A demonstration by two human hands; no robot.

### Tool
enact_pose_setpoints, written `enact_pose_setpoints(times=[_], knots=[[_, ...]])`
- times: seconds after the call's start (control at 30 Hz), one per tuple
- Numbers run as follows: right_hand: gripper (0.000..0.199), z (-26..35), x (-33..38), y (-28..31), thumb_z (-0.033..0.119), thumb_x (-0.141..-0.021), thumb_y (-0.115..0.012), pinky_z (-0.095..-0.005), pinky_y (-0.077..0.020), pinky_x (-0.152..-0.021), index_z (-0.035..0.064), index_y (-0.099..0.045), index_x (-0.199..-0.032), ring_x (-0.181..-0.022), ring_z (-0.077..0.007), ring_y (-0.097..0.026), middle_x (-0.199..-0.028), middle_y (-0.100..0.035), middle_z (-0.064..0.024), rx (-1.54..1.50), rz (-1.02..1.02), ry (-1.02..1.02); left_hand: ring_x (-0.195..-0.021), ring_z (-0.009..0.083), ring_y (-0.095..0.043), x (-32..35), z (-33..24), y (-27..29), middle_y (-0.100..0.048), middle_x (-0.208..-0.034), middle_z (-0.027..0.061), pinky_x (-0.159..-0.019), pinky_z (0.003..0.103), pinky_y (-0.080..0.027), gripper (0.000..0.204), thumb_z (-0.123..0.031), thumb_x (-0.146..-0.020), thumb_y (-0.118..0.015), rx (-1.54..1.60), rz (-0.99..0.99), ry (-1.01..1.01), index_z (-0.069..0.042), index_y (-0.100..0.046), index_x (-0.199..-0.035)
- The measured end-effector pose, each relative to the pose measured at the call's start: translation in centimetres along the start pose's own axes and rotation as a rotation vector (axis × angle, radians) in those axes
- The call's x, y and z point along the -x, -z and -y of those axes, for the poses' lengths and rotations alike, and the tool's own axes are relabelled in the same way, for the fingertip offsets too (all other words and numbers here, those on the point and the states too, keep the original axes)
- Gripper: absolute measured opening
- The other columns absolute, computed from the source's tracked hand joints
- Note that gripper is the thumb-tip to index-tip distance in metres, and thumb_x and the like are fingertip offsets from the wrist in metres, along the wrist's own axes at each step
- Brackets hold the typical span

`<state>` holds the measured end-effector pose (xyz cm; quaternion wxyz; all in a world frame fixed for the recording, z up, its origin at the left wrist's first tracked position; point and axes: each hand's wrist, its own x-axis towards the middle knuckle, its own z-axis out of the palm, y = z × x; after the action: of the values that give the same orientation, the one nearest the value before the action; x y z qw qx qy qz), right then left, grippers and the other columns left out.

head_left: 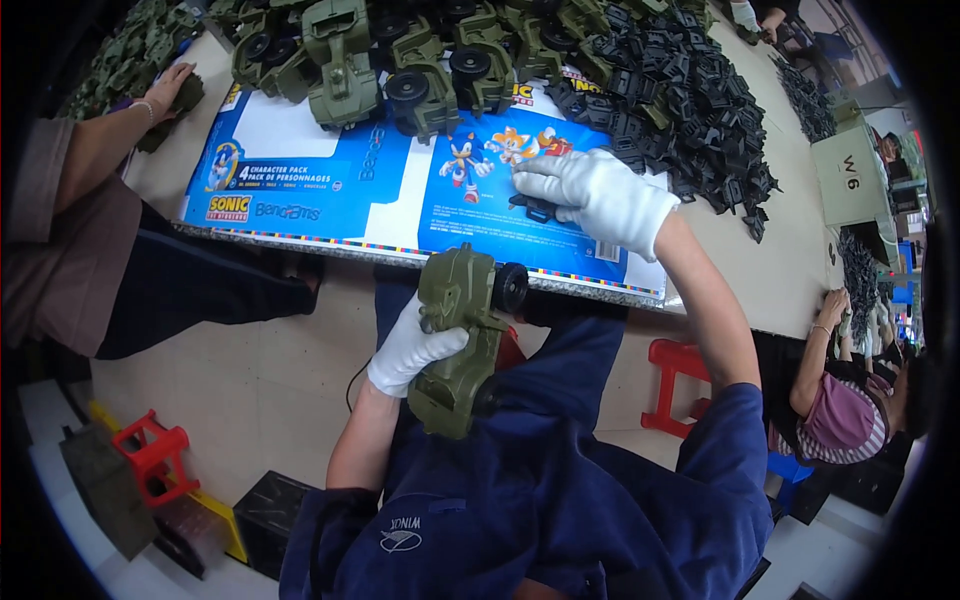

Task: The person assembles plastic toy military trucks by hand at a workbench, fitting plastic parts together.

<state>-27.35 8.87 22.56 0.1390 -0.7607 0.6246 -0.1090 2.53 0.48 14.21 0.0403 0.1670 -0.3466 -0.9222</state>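
Observation:
My left hand (412, 352), in a white glove, grips an olive-green toy vehicle (458, 310) with black wheels. The vehicle is held upright in front of my body, just off the table's near edge. Over the blue printed cardboard sheet (390, 215), my white-gloved right hand (612, 198) closes on a small black plastic part (538, 209). Its fingers partly cover that part, so its full shape is hidden.
Green toy vehicles (420, 85) are piled along the sheet's far side. A large heap of black plastic parts (690, 110) lies right of them. A co-worker's hand (170, 90) touches green pieces at left; another person (845, 410) sits at right. Red stools (155, 455) stand below.

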Motion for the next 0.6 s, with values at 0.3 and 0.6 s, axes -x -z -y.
enact_pose_setpoints(times=[0.3,0.6], knots=[[0.062,0.7,2.3,-2.6,0.013,-0.078,-0.074,-0.0357,-0.0498,-0.086,-0.0005,-0.051,-0.134,-0.094,-0.0309,-0.063,-0.107,-0.066,-0.0168,0.015,-0.174,-0.203,-0.131,0.0181,-0.045,-0.4,-1.0,-2.0,-0.043,-0.145,0.0088,-0.110,0.035,-0.037,0.103,-0.001,-0.075,-0.081,-0.183,-0.039,-0.112,-0.006,-0.015,-0.155],[0.048,6.5,5.7,-6.0,0.023,-0.096,-0.061,-0.0290,-0.0490,-0.093,-0.0015,-0.052,-0.136,-0.116,-0.0179,-0.056,-0.140,-0.052,-0.0120,-1.589,-0.401,-0.330,-0.123,0.0171,-0.052,-0.7,-2.6,-5.4,-0.052,-0.136,0.0079,-0.106,0.033,-0.041,0.085,-0.005,-0.079,-0.079,-0.184,0.065,0.142,-0.002,-0.030,-0.149]])
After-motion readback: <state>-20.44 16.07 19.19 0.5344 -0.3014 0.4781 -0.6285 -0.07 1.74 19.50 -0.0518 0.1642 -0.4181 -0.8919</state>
